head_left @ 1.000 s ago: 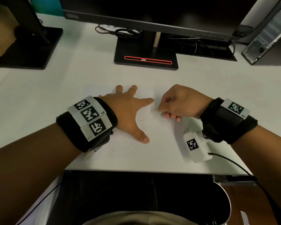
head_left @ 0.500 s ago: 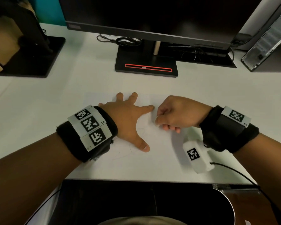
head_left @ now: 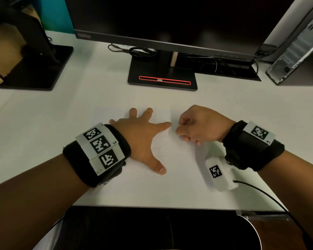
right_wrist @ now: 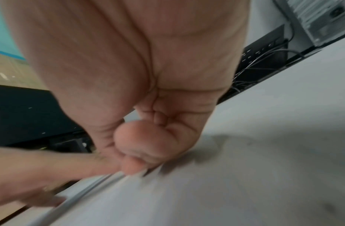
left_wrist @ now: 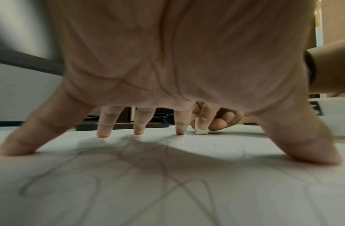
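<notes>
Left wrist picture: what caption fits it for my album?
The left hand spreads on scribbled paper while the right hand pinches a white eraser.

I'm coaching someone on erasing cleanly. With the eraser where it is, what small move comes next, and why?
Probably a short stroke of the eraser toward the pencil lines between the index finger and thumb of the left hand. The right hand pinches the eraser, its end on the paper beside the left index fingertip, and the spread left hand presses the sheet flat.
</notes>
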A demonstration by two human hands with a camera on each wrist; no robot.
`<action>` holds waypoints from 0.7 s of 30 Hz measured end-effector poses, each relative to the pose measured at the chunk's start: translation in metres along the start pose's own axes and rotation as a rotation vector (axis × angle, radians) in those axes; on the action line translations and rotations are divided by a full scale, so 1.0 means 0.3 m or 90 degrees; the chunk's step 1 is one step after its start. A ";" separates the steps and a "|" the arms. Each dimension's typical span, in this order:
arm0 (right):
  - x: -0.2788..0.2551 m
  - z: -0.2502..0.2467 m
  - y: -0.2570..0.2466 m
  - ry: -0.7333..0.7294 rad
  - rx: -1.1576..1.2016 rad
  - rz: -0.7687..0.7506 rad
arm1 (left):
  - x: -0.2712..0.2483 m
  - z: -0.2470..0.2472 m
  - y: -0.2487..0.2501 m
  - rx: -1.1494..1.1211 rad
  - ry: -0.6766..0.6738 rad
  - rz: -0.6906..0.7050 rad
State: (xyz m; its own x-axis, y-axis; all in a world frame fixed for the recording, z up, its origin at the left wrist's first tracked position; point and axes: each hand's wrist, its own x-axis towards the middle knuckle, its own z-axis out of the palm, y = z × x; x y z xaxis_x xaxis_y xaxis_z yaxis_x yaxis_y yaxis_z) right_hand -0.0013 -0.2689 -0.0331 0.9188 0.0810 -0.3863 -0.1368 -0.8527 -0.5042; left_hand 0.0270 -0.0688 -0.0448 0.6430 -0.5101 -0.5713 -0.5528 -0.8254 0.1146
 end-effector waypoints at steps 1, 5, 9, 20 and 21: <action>-0.007 0.012 -0.007 -0.033 -0.009 -0.014 | 0.000 0.001 0.000 0.001 0.001 0.000; 0.010 -0.021 0.015 -0.040 0.004 0.026 | 0.000 0.002 -0.001 -0.001 0.002 0.001; 0.018 -0.028 0.022 0.016 -0.016 0.021 | 0.000 0.004 -0.002 -0.006 0.005 0.003; 0.019 -0.015 0.018 -0.025 -0.007 0.016 | -0.002 0.001 0.002 0.002 0.002 0.000; 0.015 -0.011 0.017 -0.044 -0.006 0.014 | -0.002 0.001 0.003 0.005 0.001 -0.001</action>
State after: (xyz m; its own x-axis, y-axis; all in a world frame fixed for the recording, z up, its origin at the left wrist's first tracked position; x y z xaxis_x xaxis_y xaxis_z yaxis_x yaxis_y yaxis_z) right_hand 0.0033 -0.2746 -0.0350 0.8880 0.0972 -0.4495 -0.1526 -0.8597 -0.4875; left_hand 0.0261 -0.0692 -0.0446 0.6447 -0.5090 -0.5703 -0.5558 -0.8244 0.1074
